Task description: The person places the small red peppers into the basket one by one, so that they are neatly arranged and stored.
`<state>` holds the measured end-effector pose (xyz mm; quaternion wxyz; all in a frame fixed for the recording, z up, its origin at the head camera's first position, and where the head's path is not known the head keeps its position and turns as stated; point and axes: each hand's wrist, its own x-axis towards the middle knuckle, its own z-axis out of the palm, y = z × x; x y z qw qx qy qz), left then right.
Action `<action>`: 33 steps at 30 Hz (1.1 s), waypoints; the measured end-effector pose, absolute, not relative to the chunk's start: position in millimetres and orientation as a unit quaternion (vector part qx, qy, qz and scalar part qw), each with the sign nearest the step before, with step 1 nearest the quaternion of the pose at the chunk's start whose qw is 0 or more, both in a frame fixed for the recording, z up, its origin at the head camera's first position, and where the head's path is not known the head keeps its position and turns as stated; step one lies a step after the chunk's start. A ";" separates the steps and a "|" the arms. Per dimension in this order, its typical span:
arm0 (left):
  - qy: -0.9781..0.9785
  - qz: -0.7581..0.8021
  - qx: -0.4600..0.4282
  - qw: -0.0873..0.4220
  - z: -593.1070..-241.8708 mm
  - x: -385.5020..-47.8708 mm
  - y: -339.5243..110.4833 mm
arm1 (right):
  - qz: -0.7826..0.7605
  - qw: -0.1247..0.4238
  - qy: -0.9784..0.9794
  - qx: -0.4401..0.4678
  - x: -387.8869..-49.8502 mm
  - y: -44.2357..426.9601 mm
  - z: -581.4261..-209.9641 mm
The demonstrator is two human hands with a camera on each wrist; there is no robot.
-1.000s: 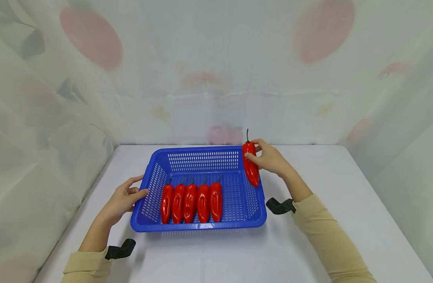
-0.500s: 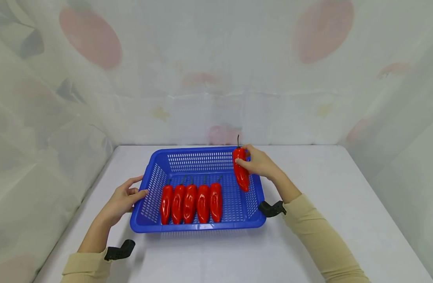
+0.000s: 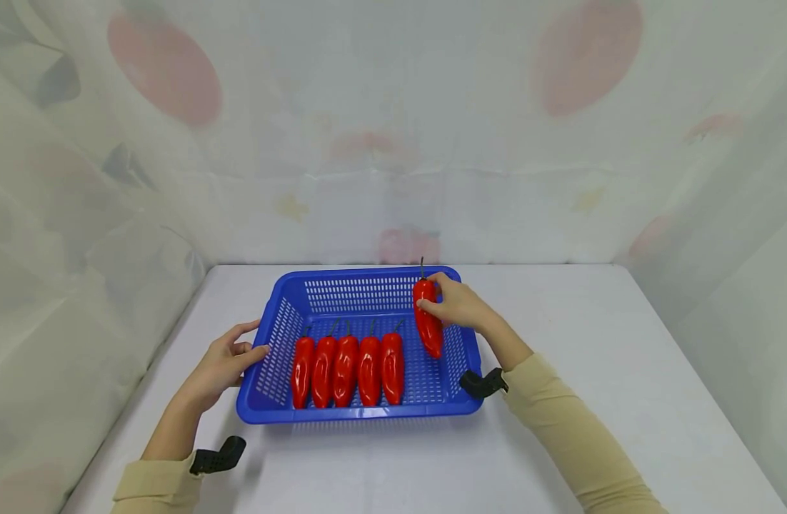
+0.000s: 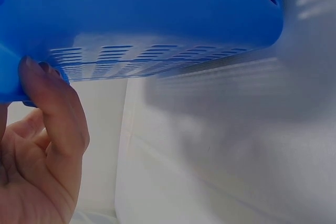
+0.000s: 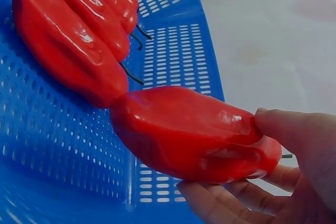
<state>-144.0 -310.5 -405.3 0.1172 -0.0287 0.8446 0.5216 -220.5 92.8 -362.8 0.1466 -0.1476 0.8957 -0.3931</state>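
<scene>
A blue plastic basket [image 3: 361, 414] with slotted walls stands on the table, seen whole in the head view. Inside it, along the left and middle, several red chili peppers [image 3: 346, 370] lie side by side, stems pointing away. My left hand [image 3: 221, 364] holds the basket's left rim, thumb on top and fingers against the outside, as the left wrist view also shows. Over the basket's right part my right hand [image 3: 460, 303] pinches another red chili pepper [image 5: 194, 135] between thumb and fingers, stem end up. Its lower tip hangs above the basket floor, right of the row.
The white tabletop [image 3: 560, 335] extends around the basket. Behind it hangs a pale curtain [image 3: 393, 143] with faded fruit prints, which also closes off both sides. A black wrist device [image 3: 483, 384] on the right sleeve overlaps the basket's right rim.
My right hand has carried its chili pepper left and a little down, from the basket's right rim to over the inside. The left hand and the basket have hardly moved.
</scene>
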 end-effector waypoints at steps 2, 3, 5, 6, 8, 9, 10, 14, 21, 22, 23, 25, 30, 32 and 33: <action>0.845 0.522 -0.029 0.117 -405.0 -143.5 -310.1 | -0.387 0.149 0.898 -0.149 -220.0 90.9 -364.0; 0.844 0.523 -0.030 0.117 -404.9 -143.2 -309.8 | -0.386 0.152 0.898 -0.149 -219.9 89.8 -364.6; 0.844 0.523 -0.029 0.116 -404.8 -142.8 -309.6 | -0.381 0.157 0.898 -0.151 -219.9 87.8 -366.2; 0.844 0.523 -0.028 0.117 -404.9 -142.8 -309.8 | -0.379 0.160 0.899 -0.151 -219.9 86.6 -367.1; 0.843 0.524 -0.028 0.116 -405.1 -142.7 -310.1 | -0.377 0.168 0.898 -0.149 -220.3 84.1 -369.0; 0.843 0.525 -0.028 0.117 -405.3 -142.8 -310.3 | -0.377 0.171 0.898 -0.150 -220.5 82.9 -369.8; 0.843 0.525 -0.027 0.117 -405.6 -143.0 -310.6 | -0.376 0.173 0.898 -0.151 -220.7 81.7 -370.7; 0.841 0.527 -0.029 0.120 -407.1 -143.9 -311.7 | -0.380 0.184 0.894 -0.148 -221.1 77.8 -373.1; 0.842 0.525 -0.030 0.119 -407.0 -144.2 -312.2 | -0.373 0.204 0.896 -0.128 -221.2 70.4 -377.3; 0.842 0.525 -0.029 0.119 -406.6 -144.0 -312.0 | -0.372 0.207 0.896 -0.125 -221.3 69.5 -378.0; 0.842 0.525 -0.029 0.119 -406.2 -143.9 -311.8 | -0.370 0.211 0.897 -0.121 -221.6 68.6 -378.6; 0.842 0.526 -0.028 0.118 -405.2 -143.5 -311.3 | -0.366 0.215 0.898 -0.117 -222.0 67.0 -380.4; 0.841 0.528 -0.026 0.118 -403.9 -143.0 -310.3 | -0.354 0.220 0.903 -0.108 -223.4 63.0 -385.2; 0.840 0.528 -0.026 0.119 -403.8 -142.9 -310.0 | -0.352 0.222 0.904 -0.102 -223.6 61.2 -386.9; 0.840 0.528 -0.025 0.120 -403.8 -142.9 -310.0 | -0.350 0.224 0.904 -0.098 -223.5 60.4 -387.7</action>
